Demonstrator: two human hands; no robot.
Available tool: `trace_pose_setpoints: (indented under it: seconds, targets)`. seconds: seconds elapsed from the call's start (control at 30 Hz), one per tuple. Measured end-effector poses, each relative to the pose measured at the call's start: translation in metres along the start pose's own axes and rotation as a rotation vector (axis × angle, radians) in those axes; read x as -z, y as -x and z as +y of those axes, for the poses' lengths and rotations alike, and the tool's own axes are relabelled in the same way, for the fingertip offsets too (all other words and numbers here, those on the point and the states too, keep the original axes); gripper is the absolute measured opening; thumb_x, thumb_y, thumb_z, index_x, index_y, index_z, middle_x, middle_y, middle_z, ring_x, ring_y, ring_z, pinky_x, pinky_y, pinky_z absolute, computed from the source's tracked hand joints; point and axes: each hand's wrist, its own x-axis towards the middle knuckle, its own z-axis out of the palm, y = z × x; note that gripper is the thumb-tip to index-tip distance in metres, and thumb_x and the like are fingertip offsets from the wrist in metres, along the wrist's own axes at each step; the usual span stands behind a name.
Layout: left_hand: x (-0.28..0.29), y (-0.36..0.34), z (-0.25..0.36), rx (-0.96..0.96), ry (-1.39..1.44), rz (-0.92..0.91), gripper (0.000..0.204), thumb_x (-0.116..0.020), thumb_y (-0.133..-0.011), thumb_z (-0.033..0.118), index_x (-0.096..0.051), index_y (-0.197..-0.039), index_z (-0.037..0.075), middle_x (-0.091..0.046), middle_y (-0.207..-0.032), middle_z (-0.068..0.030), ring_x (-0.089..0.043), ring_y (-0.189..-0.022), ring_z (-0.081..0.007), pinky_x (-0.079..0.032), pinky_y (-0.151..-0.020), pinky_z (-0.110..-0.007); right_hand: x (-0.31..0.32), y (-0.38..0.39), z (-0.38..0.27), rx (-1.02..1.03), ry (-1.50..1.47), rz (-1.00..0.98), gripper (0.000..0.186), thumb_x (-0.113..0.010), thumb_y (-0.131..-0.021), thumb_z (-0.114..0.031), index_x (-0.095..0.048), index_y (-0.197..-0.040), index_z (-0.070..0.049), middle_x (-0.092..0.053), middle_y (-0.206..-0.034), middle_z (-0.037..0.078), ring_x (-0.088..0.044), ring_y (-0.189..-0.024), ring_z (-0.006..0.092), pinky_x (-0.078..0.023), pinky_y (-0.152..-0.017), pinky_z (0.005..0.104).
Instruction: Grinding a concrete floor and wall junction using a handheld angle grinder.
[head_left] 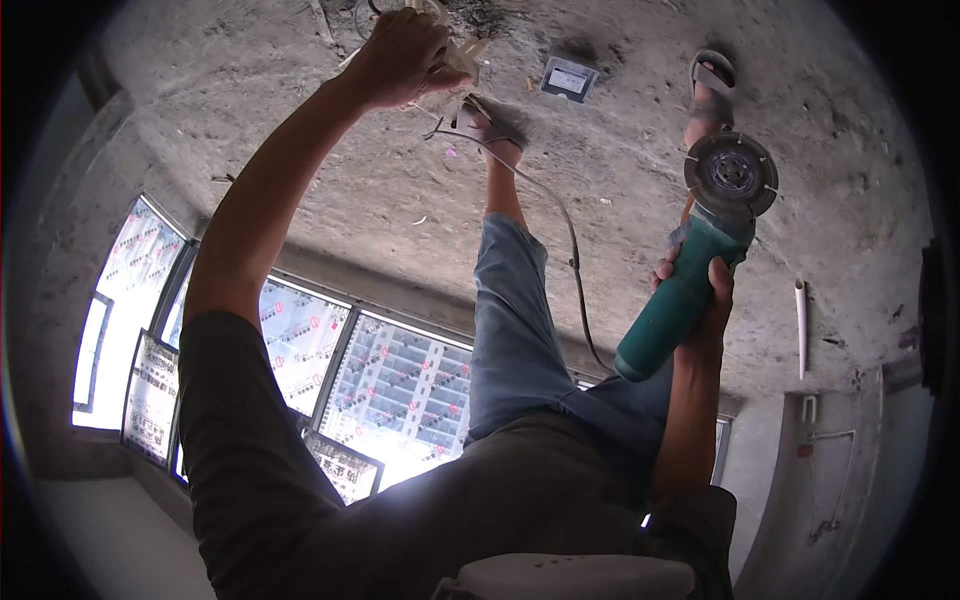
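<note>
My left hand [405,62] is raised at the top of the view, its fingers closed around a pale object and cable bundle [465,60] that is partly hidden by the hand. My right hand [700,295] grips a green angle grinder [670,300] held upright, its segmented cutting disc [731,174] facing up toward me. A grey cord [560,215] runs from the grinder's tail up toward the bundle at my left hand. Both my sandaled feet stand on the floor, the left one [490,130] just below that bundle and the right one [712,80] beyond the disc.
The dusty concrete floor [630,170] carries a grey square plate [569,78] between my feet and a white pipe [801,325] at the right. Film-covered windows [395,390] line the wall behind me. Pipework [830,437] runs on the wall at lower right.
</note>
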Motion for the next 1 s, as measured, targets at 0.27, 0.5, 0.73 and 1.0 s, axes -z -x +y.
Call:
trace_pose_setpoints:
  seconds: [0.27,0.5,0.73,1.0]
  targets:
    - [0.006,0.000,0.001,0.016,-0.024,0.040,0.064,-0.061,-0.085,0.065,-0.060,-0.098,0.003,-0.059,-0.097,-0.0148,-0.056,-0.098,-0.0313,-0.039,-0.093,-0.046,-0.006,0.004,-0.008,0.009,0.037,-0.026,0.051,-0.064,-0.086,-0.041,-0.050,-0.116,-0.002,-0.061,-0.096,0.013,-0.064,-0.082,0.0233,-0.054,-0.073,0.0381]
    - [0.051,0.031,0.030,0.312,-0.134,0.319,0.062,-0.068,-0.085,0.052,-0.057,-0.126,0.007,-0.055,-0.131,-0.0150,-0.048,-0.128,-0.0319,-0.029,-0.112,-0.047,-0.017,0.006,-0.024,-0.103,-0.063,-0.075,0.048,-0.068,-0.084,-0.040,-0.053,-0.113,-0.005,-0.061,-0.095,0.012,-0.064,-0.082,0.0237,-0.055,-0.072,0.0373]
    - [0.032,0.073,0.236,0.457,0.945,0.339,0.043,-0.049,-0.098,0.034,-0.055,-0.131,0.007,-0.054,-0.138,-0.0131,-0.042,-0.135,-0.0309,-0.030,-0.113,-0.046,-0.046,-0.007,-0.084,-0.459,-0.404,-0.127,0.052,-0.069,-0.084,-0.047,-0.056,-0.108,-0.002,-0.061,-0.092,0.010,-0.061,-0.085,0.0207,-0.052,-0.082,0.0335]
    - [-0.038,0.014,0.380,0.695,2.414,0.566,0.052,-0.036,-0.100,0.040,-0.046,-0.142,0.011,-0.058,-0.132,-0.0174,-0.050,-0.129,-0.0307,-0.032,-0.111,-0.048,-0.027,0.013,-0.113,-0.465,0.214,-0.271,0.046,-0.060,-0.091,-0.042,-0.052,-0.115,-0.003,-0.058,-0.097,0.010,-0.061,-0.090,0.0209,-0.051,-0.084,0.0365]
